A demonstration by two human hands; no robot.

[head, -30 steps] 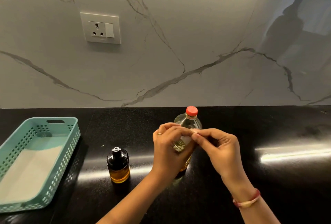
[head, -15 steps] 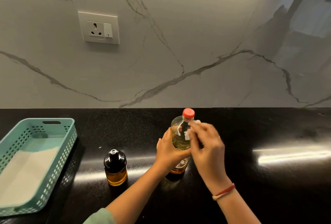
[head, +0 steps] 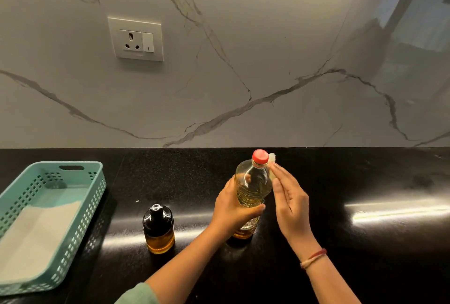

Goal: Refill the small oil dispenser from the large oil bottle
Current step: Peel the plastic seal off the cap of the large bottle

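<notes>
Your left hand (head: 231,208) grips the large oil bottle (head: 253,182) around its middle, fingers (head: 250,209) curled round the clear body. The bottle stands upright on the black bench (head: 365,255), its red cap (head: 260,156) on. Your right hand (head: 291,204) lies against the bottle's right shoulder, its fingers (head: 280,177) straight and pressed together, tips just below the cap. A small white scrap (head: 272,157) shows at those tips, touching the cap's side; you cannot tell whether they hold it. A red-and-pale thread band (head: 313,258) sits on your right wrist.

The small oil dispenser (head: 158,228), black-topped with amber oil low in it, stands to the bottle's left, near but apart. Further left sits a teal basket (head: 97,182) with a white sheet (head: 36,230) inside. A wall socket (head: 135,39) is set in the marble behind.
</notes>
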